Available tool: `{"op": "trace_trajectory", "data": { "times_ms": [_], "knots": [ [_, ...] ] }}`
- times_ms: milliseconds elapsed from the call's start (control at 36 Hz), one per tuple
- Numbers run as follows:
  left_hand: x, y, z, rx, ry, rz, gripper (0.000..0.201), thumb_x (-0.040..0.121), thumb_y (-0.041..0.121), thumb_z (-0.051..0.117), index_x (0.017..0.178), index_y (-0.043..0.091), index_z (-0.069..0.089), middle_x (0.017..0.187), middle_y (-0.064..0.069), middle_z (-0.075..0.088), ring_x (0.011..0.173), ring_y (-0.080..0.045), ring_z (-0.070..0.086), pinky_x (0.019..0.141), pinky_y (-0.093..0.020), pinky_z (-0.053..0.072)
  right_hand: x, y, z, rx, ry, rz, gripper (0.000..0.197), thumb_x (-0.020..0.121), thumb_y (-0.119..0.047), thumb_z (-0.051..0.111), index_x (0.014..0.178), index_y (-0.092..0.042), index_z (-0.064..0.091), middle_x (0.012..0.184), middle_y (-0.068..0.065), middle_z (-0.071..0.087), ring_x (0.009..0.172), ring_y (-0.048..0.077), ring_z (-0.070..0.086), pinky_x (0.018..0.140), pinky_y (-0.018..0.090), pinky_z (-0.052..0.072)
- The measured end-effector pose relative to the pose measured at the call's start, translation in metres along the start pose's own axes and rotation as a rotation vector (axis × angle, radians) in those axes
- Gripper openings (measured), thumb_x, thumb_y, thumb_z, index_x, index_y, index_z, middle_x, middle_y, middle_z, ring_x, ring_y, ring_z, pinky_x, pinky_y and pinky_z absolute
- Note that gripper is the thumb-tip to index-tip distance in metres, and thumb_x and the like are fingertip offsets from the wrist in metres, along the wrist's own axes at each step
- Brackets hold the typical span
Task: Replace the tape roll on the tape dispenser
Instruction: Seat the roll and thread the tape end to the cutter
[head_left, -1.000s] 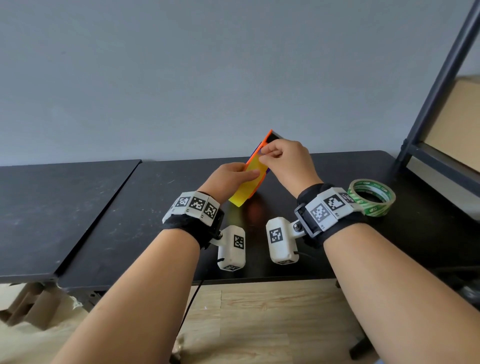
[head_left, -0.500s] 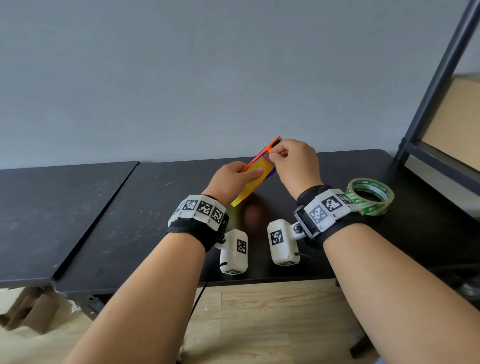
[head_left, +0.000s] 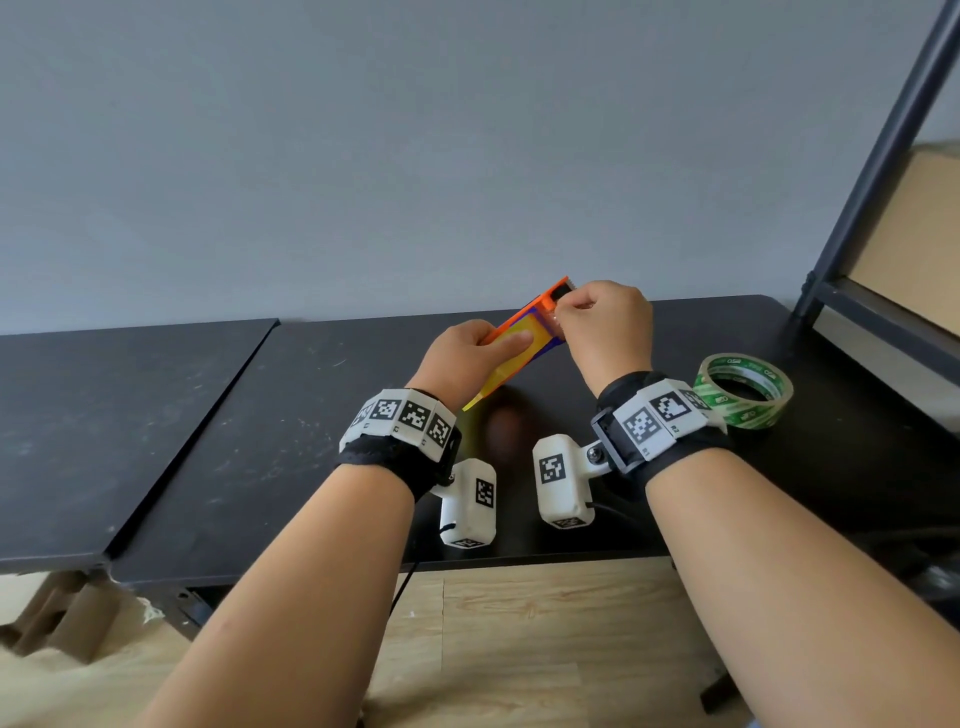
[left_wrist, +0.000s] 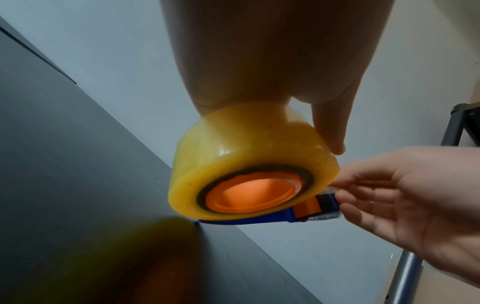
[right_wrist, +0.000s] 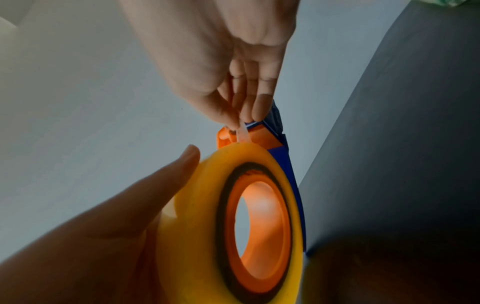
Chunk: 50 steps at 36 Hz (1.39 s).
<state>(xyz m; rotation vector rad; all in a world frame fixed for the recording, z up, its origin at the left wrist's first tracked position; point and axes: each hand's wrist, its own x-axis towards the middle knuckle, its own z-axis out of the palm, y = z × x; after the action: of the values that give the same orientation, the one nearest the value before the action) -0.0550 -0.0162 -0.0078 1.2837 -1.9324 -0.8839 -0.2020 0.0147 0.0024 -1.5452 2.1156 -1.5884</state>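
An orange and blue tape dispenser is held tilted above the black table, cutter end up. A yellow tape roll sits on its orange hub. My left hand grips the roll and the dispenser, thumb flat on the roll's side. My right hand pinches the clear tape end between thumb and fingers at the cutter end. The yellow tape roll and the orange hub fill the right wrist view.
A green-printed tape roll lies flat on the black table to the right of my right wrist. A dark metal shelf frame with a cardboard box stands at the right. A second table top adjoins on the left.
My right hand has moved up and right along the dispenser toward the cutter end, drawing the tape end with it. My left hand keeps its hold on the roll.
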Motion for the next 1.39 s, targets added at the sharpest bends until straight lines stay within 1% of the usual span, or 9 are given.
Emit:
{"op": "trace_trajectory", "data": {
  "times_ms": [194, 361, 472, 750, 1000, 1167, 1222, 1305, 1389],
  "knots": [
    [0.002, 0.001, 0.001, 0.029, 0.012, 0.000, 0.038, 0.090, 0.051, 0.057, 0.083, 0.014, 0.059, 0.069, 0.004, 0.053, 0.061, -0.010, 0.048, 0.056, -0.023, 0.035, 0.004, 0.003, 0.004, -0.078, 0.017, -0.048, 0.019, 0.079, -0.004, 0.056, 0.069, 0.001, 0.072, 0.072, 0.015, 0.072, 0.075, 0.035, 0.067, 0.065, 0.044, 0.056],
    [0.004, -0.001, -0.003, 0.025, 0.015, -0.009, 0.044, 0.089, 0.054, 0.057, 0.085, 0.010, 0.061, 0.071, 0.000, 0.054, 0.063, -0.014, 0.048, 0.058, -0.025, 0.036, 0.005, 0.004, 0.005, -0.156, 0.050, -0.169, 0.015, 0.088, -0.005, 0.062, 0.078, -0.008, 0.073, 0.104, 0.011, 0.058, 0.100, 0.029, 0.054, 0.076, 0.026, 0.036],
    [0.003, -0.002, -0.002, 0.005, 0.005, -0.007, 0.043, 0.089, 0.054, 0.058, 0.083, 0.011, 0.058, 0.068, 0.001, 0.051, 0.060, -0.013, 0.046, 0.057, -0.024, 0.034, 0.006, 0.000, 0.002, -0.184, -0.035, -0.164, 0.016, 0.091, -0.005, 0.056, 0.083, -0.003, 0.071, 0.107, 0.014, 0.060, 0.090, 0.032, 0.061, 0.074, 0.032, 0.042],
    [0.004, -0.003, -0.003, -0.055, 0.003, -0.014, 0.046, 0.089, 0.056, 0.056, 0.085, 0.010, 0.063, 0.073, 0.001, 0.060, 0.067, -0.014, 0.055, 0.062, -0.025, 0.040, 0.013, -0.010, -0.006, -0.276, -0.082, -0.201, 0.019, 0.091, -0.007, 0.055, 0.084, 0.001, 0.071, 0.103, 0.017, 0.066, 0.092, 0.034, 0.063, 0.078, 0.040, 0.050],
    [0.004, -0.001, -0.003, -0.038, 0.078, -0.012, 0.051, 0.085, 0.057, 0.060, 0.059, 0.015, 0.046, 0.055, 0.003, 0.041, 0.052, -0.012, 0.039, 0.053, -0.024, 0.029, 0.015, -0.008, -0.010, -0.311, -0.102, -0.182, 0.021, 0.093, -0.012, 0.055, 0.085, -0.004, 0.073, 0.097, 0.011, 0.072, 0.090, 0.032, 0.066, 0.078, 0.044, 0.055],
    [0.004, -0.003, -0.007, -0.046, 0.057, -0.021, 0.050, 0.086, 0.059, 0.057, 0.067, 0.013, 0.055, 0.060, 0.004, 0.048, 0.057, -0.011, 0.045, 0.055, -0.023, 0.032, 0.016, -0.009, -0.014, -0.268, -0.094, -0.166, 0.016, 0.094, -0.013, 0.057, 0.092, -0.009, 0.073, 0.099, 0.008, 0.075, 0.093, 0.032, 0.068, 0.090, 0.046, 0.052],
    [0.005, -0.004, -0.007, -0.009, 0.079, -0.012, 0.050, 0.085, 0.061, 0.056, 0.086, 0.013, 0.066, 0.075, 0.003, 0.059, 0.071, -0.013, 0.055, 0.063, -0.025, 0.039, 0.016, -0.009, -0.014, -0.255, -0.098, -0.147, 0.014, 0.094, -0.014, 0.058, 0.092, -0.009, 0.072, 0.099, 0.007, 0.075, 0.094, 0.032, 0.068, 0.091, 0.047, 0.052],
    [0.003, 0.001, -0.008, 0.035, 0.150, 0.017, 0.040, 0.088, 0.054, 0.055, 0.121, 0.031, 0.061, 0.090, 0.006, 0.060, 0.090, -0.016, 0.061, 0.074, -0.028, 0.043, 0.016, -0.009, -0.014, -0.233, -0.103, -0.123, 0.012, 0.092, -0.017, 0.063, 0.089, -0.011, 0.072, 0.097, 0.006, 0.075, 0.094, 0.031, 0.068, 0.090, 0.048, 0.053],
    [0.001, 0.013, -0.006, 0.211, 0.158, 0.104, 0.038, 0.092, 0.045, 0.052, 0.127, 0.032, 0.058, 0.113, 0.002, 0.060, 0.107, -0.020, 0.059, 0.085, -0.029, 0.043, 0.016, -0.010, -0.015, -0.212, -0.098, -0.117, 0.011, 0.090, -0.021, 0.067, 0.086, -0.012, 0.073, 0.096, 0.006, 0.075, 0.095, 0.031, 0.068, 0.090, 0.048, 0.053]
  ]
}}
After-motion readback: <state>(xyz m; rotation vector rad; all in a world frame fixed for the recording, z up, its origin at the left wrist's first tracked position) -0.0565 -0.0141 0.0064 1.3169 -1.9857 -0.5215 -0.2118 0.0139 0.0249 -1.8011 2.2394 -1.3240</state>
